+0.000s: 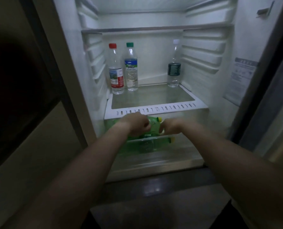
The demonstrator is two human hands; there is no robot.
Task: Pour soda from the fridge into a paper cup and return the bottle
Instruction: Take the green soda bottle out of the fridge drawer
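A green soda bottle [154, 123] with a yellow cap lies on its side in the bottom compartment of the open fridge [155, 109], cap pointing right. My left hand [135, 123] is closed around the bottle's body. Near the neck and cap, my right hand [169, 128] curls on the bottle. A green reflection or a second bottle shows below, behind the clear drawer front [147, 146]; I cannot tell which. No paper cup is in view.
Three clear water bottles stand on the glass shelf above: one with a red cap [115, 70], one with a green cap [131, 67], one with a white cap [174, 64] at the right. A dark cabinet panel [18, 90] flanks the fridge on the left; the door [269, 80] stands open at right.
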